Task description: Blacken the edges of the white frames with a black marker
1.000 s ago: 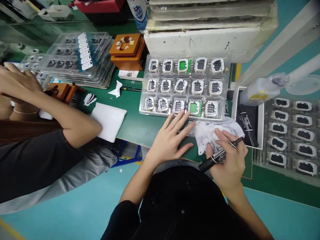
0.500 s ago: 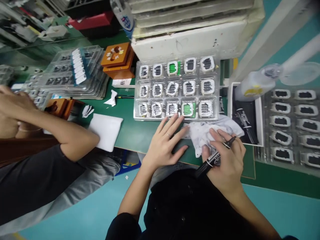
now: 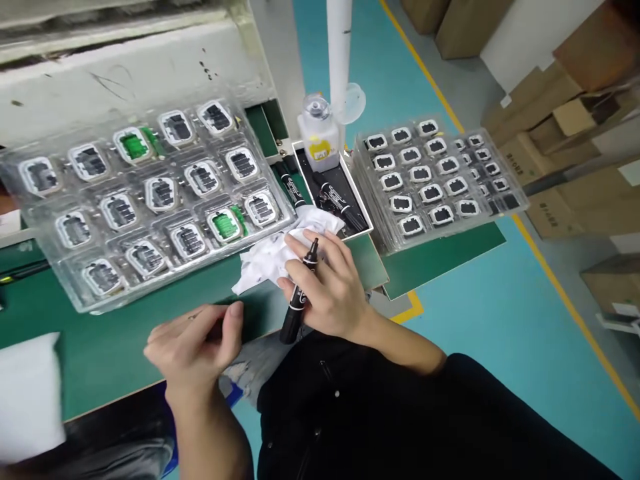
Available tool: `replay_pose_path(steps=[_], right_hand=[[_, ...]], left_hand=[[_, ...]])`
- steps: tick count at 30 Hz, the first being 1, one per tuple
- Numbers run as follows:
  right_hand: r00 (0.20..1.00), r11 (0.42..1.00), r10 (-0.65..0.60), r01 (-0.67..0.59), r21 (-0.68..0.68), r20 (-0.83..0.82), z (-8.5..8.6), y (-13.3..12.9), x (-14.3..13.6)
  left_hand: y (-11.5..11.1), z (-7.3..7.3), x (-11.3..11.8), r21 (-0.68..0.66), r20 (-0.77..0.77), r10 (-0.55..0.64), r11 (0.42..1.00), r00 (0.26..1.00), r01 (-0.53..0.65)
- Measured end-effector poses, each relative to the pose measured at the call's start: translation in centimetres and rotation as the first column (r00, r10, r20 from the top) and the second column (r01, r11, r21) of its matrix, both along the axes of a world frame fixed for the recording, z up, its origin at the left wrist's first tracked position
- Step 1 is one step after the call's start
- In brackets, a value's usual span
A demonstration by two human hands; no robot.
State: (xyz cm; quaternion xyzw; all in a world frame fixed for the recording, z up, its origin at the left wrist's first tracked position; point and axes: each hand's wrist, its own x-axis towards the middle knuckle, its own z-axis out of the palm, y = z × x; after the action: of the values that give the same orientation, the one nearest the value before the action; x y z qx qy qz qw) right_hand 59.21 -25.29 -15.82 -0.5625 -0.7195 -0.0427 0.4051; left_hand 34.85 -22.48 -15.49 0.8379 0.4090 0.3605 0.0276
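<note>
My right hand (image 3: 330,287) is wrapped round a black marker pen (image 3: 296,305), whose bare tip points away from me. Its fingertips lie on a crumpled, stained white cloth (image 3: 265,260). At the table's front edge, my left hand (image 3: 193,340) is loosely curled with the thumb raised, and nothing shows in it. Beyond both hands lies a clear plastic tray (image 3: 87,303) with rows of white-rimmed parts. Most of these have dark centres, such as the nearest dark part (image 3: 101,276); two are green, including the front green part (image 3: 225,225).
An open box (image 3: 370,223) holds markers and a clear plastic bottle (image 3: 317,137). Another marker (image 3: 291,185) lies beside it. Stacked trays of black-centred parts (image 3: 430,193) stand at the right. A folded white cloth (image 3: 30,393) lies at left; cardboard boxes (image 3: 575,140) stand beyond the floor.
The view has swung right, so the co-worker has left the picture. My left hand has gone from flat with spread fingers to curled. The marker has tilted more upright in my right hand.
</note>
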Motion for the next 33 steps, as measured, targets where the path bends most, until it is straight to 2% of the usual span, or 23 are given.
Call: replay_pose_path(steps=[4,7,12,14,19,25,30,33], right_hand=[[1.000,1.000,0.003,-0.003,0.005,0.004,0.2,-0.1,0.1],[0.999,1.000,0.007,-0.008,0.013,0.031,0.2,-0.1,0.2],[1.000,0.999,0.006,-0.007,0.034,0.020,0.0,0.0,0.3],[1.000,0.999,0.000,-0.001,0.035,0.010,-0.1,-0.1,0.2],[0.999,1.000,0.005,-0.005,0.004,0.050,-0.4,-0.1,0.2],[0.974,0.995,0.103,-0.099,-0.031,0.200,-0.2,-0.1,0.8],[0.948,0.985,0.169,-0.149,-0.092,0.271,0.4,-0.1,1.5],[0.954,0.981,0.180,-0.157,-0.113,0.240,0.7,-0.1,1.8]], left_hand=[[-0.6,0.5,-0.4,-0.143,-0.021,0.007,0.990,1.000,-0.010],[-0.5,0.4,-0.7,-0.107,0.007,-0.024,0.994,1.000,0.025],[-0.1,-0.3,-0.8,0.004,-0.008,0.031,1.000,0.999,-0.031],[0.0,-0.5,-0.9,0.037,0.004,0.003,0.999,1.000,-0.003],[0.1,-0.1,-0.8,0.023,-0.002,-0.052,0.998,0.999,0.052],[-0.2,0.3,-0.4,-0.020,-0.038,0.058,0.998,0.998,-0.059],[-0.7,0.7,-0.6,-0.194,0.003,0.164,0.968,0.986,-0.160],[-0.7,0.7,-0.7,-0.264,0.034,0.223,0.942,0.974,-0.206]])
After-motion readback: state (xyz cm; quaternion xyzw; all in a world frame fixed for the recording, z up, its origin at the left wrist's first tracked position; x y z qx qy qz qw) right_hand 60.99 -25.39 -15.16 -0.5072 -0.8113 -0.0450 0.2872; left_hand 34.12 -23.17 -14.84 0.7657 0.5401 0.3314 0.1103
